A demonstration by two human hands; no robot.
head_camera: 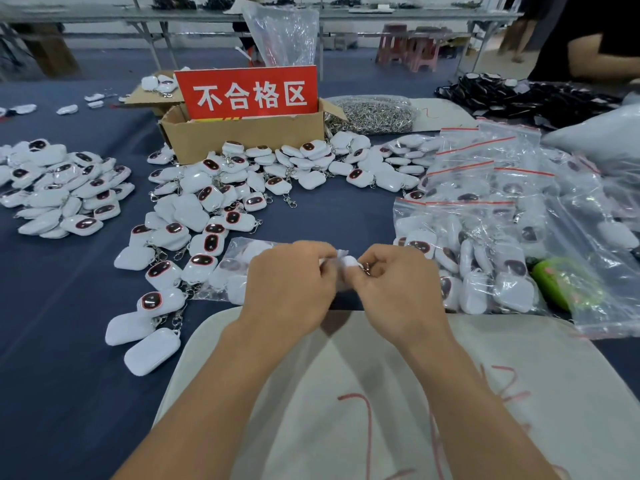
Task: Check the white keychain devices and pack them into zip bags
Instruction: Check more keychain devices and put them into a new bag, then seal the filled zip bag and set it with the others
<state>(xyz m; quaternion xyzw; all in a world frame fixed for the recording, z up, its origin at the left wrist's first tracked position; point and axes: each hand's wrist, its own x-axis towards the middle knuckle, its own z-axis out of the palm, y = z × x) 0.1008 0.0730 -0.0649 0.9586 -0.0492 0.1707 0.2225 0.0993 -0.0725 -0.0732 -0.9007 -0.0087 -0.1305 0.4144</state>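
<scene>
Pinching zip bag (235, 271) at its mouth with left hand (291, 289), gripping one white keychain device (349, 262) in right hand (398, 289) right at that opening, above near table (69, 341) edge; seemingly to hold mouth spread for sliding it in.

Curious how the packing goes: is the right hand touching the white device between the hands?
Touching. Head view: right hand pinches the white device beside the zip bag.

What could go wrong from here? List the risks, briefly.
The device pinched by the right hand could slip past the zip bag that the left hand grips and land among the loose devices nearby. Its metal clip might snag the thin plastic.
</scene>
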